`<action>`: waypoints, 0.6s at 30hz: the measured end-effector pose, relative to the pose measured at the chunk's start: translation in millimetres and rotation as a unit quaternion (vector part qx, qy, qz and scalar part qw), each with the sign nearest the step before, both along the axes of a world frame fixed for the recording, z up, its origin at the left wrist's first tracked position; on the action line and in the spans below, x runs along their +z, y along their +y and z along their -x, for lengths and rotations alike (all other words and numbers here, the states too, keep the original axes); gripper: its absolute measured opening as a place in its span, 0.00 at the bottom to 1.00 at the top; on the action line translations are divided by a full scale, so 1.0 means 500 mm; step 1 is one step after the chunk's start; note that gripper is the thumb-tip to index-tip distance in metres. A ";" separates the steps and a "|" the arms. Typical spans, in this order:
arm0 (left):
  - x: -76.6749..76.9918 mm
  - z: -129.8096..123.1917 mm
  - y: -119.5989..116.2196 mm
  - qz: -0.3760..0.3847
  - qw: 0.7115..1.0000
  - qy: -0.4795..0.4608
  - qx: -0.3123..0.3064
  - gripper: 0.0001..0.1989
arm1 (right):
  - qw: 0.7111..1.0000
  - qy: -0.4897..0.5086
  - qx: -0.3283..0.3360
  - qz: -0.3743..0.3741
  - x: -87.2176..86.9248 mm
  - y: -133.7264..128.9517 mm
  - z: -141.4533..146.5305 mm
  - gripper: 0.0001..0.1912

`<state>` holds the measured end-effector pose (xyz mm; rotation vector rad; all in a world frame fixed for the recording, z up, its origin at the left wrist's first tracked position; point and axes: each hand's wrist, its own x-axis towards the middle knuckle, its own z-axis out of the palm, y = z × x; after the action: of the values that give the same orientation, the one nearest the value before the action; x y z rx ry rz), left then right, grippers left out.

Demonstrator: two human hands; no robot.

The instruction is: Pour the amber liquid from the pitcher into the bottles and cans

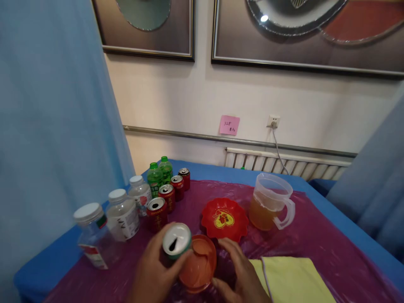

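Left hand: thumb and fingers curled round a can, its top tilted toward me, just above the tabletop, left of the orange bowl. Right hand: held low at the bowl's right, thumb and fingers parted, cupped, nothing gripped.

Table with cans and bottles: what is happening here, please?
The left hand holds an open can at the left of an orange bowl. The right hand is spread at the bowl's right; I cannot tell whether it touches. Farther back are a red plate and a jug with yellowish liquid. Red cans, green bottles and jars stand on the left.
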<state>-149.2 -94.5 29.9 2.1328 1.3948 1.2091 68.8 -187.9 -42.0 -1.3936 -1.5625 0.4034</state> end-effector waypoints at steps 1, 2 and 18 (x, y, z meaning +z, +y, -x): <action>0.009 0.026 0.018 -0.002 0.999 0.017 0.035 0.31 | 1.000 -0.015 0.005 0.021 -0.005 -0.004 -0.005 0.36; 0.016 0.050 0.035 0.002 0.997 0.044 0.060 0.30 | 0.998 -0.031 0.012 0.046 -0.008 -0.008 -0.011 0.34; -0.059 0.080 -0.012 -0.249 0.948 0.197 0.014 0.27 | 0.961 -0.226 0.075 0.138 0.048 0.005 0.000 0.15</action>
<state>-189.0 -100.7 0.2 2.8418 1.3749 1.3038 68.7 -185.5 -18.0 -1.6701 -2.0537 0.4261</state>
